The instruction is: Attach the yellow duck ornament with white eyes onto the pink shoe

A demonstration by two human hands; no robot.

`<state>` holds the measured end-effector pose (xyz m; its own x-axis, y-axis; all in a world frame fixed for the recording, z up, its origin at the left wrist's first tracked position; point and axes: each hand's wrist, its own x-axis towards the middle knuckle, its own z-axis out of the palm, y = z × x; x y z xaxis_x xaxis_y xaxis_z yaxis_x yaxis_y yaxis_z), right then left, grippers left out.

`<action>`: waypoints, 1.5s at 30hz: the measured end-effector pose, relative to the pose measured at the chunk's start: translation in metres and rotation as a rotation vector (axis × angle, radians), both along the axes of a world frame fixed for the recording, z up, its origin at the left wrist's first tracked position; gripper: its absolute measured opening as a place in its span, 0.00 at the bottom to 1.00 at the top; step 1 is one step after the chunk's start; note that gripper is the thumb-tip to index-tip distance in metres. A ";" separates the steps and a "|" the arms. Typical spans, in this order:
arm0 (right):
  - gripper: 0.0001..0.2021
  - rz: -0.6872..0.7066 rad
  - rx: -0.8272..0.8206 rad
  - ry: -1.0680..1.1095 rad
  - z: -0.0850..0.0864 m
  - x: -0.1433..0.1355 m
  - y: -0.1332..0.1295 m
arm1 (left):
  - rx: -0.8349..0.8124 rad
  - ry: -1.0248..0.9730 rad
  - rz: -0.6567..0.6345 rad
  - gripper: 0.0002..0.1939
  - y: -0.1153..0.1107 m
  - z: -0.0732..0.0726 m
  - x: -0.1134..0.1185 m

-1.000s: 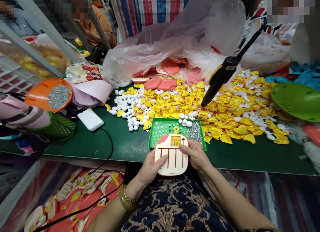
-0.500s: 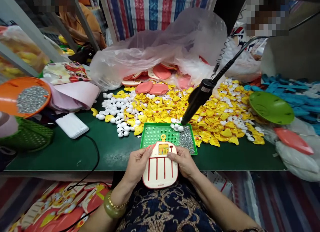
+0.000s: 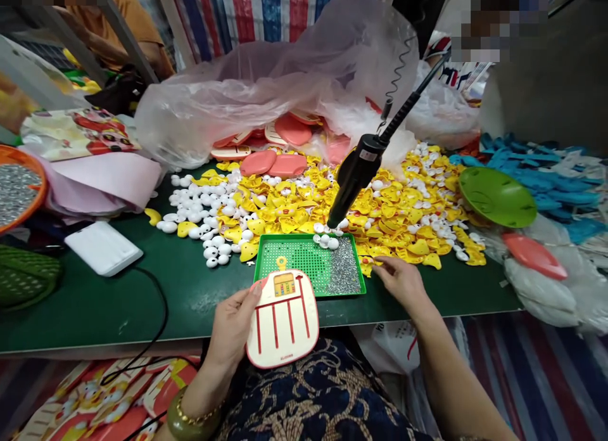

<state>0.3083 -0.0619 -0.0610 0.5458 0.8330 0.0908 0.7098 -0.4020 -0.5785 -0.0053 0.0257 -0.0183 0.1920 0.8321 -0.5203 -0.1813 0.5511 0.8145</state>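
The cream toy panel (image 3: 283, 319) with red bars and a little yellow window sits low in the frame's center, gripped only by the left hand (image 3: 232, 324). The right hand (image 3: 403, 280) let go since earlier; it's now pinching at yellow pieces (image 3: 418, 229) right of the green tray (image 3: 311, 267). A black hanging screwdriver (image 3: 354, 178) dangles above the tray.
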 end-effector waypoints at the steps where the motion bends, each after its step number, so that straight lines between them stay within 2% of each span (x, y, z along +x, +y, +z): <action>1: 0.16 0.056 -0.044 -0.069 -0.004 -0.003 0.001 | 0.001 -0.001 -0.008 0.20 0.000 -0.001 0.002; 3: 0.19 0.148 -0.143 -0.200 -0.012 -0.010 0.005 | 0.003 -0.008 -0.032 0.20 -0.001 -0.004 0.005; 7: 0.18 0.158 -0.209 -0.313 -0.018 -0.009 0.017 | 0.019 -0.014 -0.069 0.19 -0.005 -0.006 0.005; 9: 0.15 0.141 -0.127 -0.266 -0.015 0.001 0.021 | 0.022 -0.016 -0.064 0.19 -0.007 -0.007 0.002; 12: 0.15 0.094 0.104 -0.136 -0.003 0.006 0.025 | 0.019 -0.033 -0.034 0.20 -0.009 -0.007 -0.001; 14: 0.15 0.126 0.233 -0.037 0.007 -0.008 0.030 | 0.017 -0.043 -0.018 0.19 -0.010 -0.008 -0.002; 16: 0.13 0.257 0.296 0.047 0.014 -0.033 0.038 | 0.017 -0.052 -0.020 0.19 -0.010 -0.008 -0.002; 18: 0.12 0.415 0.289 0.099 0.018 -0.059 0.049 | 0.017 -0.058 -0.029 0.19 -0.010 -0.008 -0.003; 20: 0.13 0.497 0.268 0.110 0.017 -0.072 0.061 | 0.016 -0.057 -0.033 0.19 -0.011 -0.007 -0.005; 22: 0.14 0.458 0.289 0.067 0.014 -0.070 0.071 | 0.019 -0.045 -0.021 0.19 -0.013 -0.008 -0.009; 24: 0.13 0.333 0.299 -0.029 0.010 -0.058 0.081 | 0.025 -0.035 -0.006 0.18 -0.014 -0.008 -0.013; 26: 0.13 0.229 0.226 -0.117 0.006 -0.045 0.090 | 0.026 -0.035 -0.002 0.17 -0.016 -0.008 -0.015; 28: 0.13 0.198 0.139 -0.134 0.004 -0.038 0.098 | 0.021 -0.044 -0.013 0.17 -0.017 -0.008 -0.015; 33: 0.12 0.185 0.141 -0.043 0.010 -0.033 0.106 | 0.022 -0.036 -0.027 0.18 -0.020 -0.007 -0.012; 37: 0.17 0.123 0.201 0.208 0.017 -0.043 0.085 | 0.027 -0.032 -0.010 0.17 -0.023 -0.010 -0.015; 39: 0.19 0.135 0.238 0.382 0.016 -0.057 0.072 | 0.020 -0.033 -0.005 0.17 -0.024 -0.011 -0.015; 41: 0.19 0.208 0.234 0.463 0.012 -0.073 0.063 | 0.031 -0.014 0.005 0.17 -0.023 -0.010 -0.015; 43: 0.18 0.290 0.223 0.427 0.008 -0.083 0.060 | 0.042 0.004 0.010 0.17 -0.023 -0.008 -0.014; 45: 0.16 0.302 0.260 0.273 0.005 -0.081 0.065 | 0.041 0.008 0.007 0.18 -0.023 -0.006 -0.013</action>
